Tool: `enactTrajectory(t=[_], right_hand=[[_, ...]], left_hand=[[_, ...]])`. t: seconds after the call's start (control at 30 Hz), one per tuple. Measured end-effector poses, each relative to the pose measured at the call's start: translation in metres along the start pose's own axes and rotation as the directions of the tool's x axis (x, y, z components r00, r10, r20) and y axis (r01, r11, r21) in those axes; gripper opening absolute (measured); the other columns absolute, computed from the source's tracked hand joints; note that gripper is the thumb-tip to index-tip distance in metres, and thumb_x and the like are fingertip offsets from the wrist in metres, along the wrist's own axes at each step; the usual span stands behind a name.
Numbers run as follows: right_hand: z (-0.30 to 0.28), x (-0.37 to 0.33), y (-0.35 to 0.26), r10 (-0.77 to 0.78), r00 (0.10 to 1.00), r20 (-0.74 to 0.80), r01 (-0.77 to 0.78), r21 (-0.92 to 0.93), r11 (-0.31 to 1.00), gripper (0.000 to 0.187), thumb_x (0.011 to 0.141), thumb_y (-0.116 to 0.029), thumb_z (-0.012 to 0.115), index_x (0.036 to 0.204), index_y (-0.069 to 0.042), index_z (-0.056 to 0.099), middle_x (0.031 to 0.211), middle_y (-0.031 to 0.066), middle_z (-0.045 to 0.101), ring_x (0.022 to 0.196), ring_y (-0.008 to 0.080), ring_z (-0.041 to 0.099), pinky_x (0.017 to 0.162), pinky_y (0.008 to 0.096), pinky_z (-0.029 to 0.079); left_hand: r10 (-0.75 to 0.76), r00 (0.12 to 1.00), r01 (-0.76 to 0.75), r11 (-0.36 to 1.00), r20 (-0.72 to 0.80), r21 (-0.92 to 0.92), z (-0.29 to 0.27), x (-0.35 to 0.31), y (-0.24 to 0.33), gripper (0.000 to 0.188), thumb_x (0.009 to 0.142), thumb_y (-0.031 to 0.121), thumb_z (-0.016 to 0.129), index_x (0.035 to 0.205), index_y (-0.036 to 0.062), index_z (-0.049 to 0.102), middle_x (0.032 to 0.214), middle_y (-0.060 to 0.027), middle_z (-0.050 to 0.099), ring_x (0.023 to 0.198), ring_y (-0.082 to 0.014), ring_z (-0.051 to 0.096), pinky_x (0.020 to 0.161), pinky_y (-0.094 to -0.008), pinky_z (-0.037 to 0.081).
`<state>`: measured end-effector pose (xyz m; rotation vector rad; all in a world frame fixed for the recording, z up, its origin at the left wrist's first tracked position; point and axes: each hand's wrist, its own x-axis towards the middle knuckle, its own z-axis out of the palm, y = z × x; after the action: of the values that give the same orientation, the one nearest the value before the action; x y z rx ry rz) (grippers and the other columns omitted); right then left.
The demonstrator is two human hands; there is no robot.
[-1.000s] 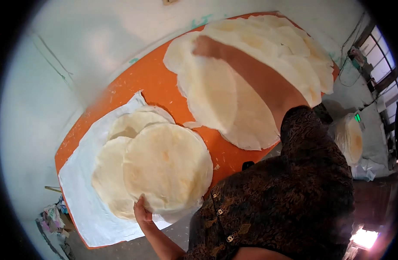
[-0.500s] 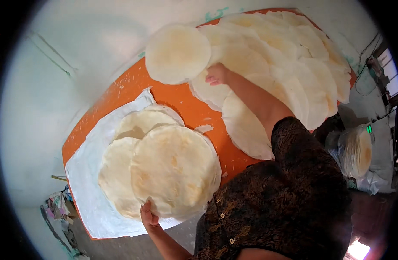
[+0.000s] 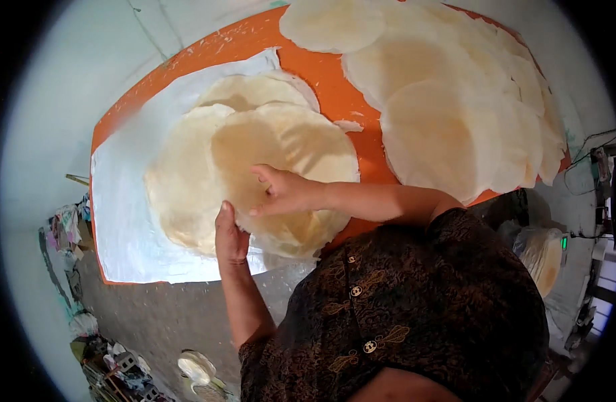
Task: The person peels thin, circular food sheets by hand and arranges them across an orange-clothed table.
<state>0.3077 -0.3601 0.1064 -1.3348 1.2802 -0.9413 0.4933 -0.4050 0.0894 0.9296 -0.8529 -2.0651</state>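
The pile of round sheets [image 3: 180, 177] lies left of the frame's centre, on a white cloth [image 3: 120, 214] over the orange table [image 3: 370, 144]; more loose sheets [image 3: 435, 127] overlap in the upper right. The left hand [image 3: 231, 236] is at the pile's lower edge with its thumb raised; blur hides whether its fingers pinch a sheet, so I cannot tell. The right hand [image 3: 286, 193] is over the pile near the centre, fingers loosely bent and parted. Each sheet looks thin, light and floppy, probably dry rather than slippery, and likely to tear or crease. The rim seems the place to hold, between thumb and flat fingers, with a second hand supporting the span.
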Motion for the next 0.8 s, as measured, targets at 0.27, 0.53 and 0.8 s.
enactTrajectory(t=[0.27,0.53,0.8], right_hand=[[0.022,-0.007,-0.007,0.035,0.995,-0.097,-0.045,-0.108,0.993,0.061,0.072,-0.016,0.057,0.124,0.004,0.033,0.112,0.0188,0.051,0.1,0.0211,0.052,0.083,0.0286,0.042],[0.03,-0.008,0.0,0.046,0.959,-0.28,-0.052,-0.013,0.999,0.035,0.079,-0.008,0.049,0.113,-0.001,0.048,0.094,0.0107,0.058,0.081,0.0138,0.054,0.07,0.0265,0.044],[0.029,-0.014,-0.005,-0.031,0.989,-0.146,0.022,-0.064,0.998,0.051,0.075,-0.023,0.063,0.116,0.001,0.045,0.099,0.0134,0.057,0.089,0.0176,0.055,0.076,0.0271,0.044]], left_hand=[[0.072,0.997,-0.073,0.996,0.017,0.045,0.016,-0.006,-0.006,0.035,0.089,0.024,0.05,0.111,-0.0026,0.049,0.102,-0.0099,0.058,0.087,-0.0163,0.057,0.075,-0.0285,0.047],[0.043,0.998,-0.036,0.988,-0.045,0.149,0.013,-0.008,-0.007,0.026,0.087,0.02,0.054,0.104,0.0008,0.055,0.094,-0.0059,0.06,0.078,-0.0126,0.056,0.066,-0.0237,0.045],[-0.014,0.999,0.014,1.0,0.041,0.016,0.013,-0.011,-0.008,0.04,0.087,0.037,0.05,0.111,0.0051,0.051,0.104,-0.0031,0.057,0.09,-0.0134,0.054,0.072,-0.0297,0.044]])
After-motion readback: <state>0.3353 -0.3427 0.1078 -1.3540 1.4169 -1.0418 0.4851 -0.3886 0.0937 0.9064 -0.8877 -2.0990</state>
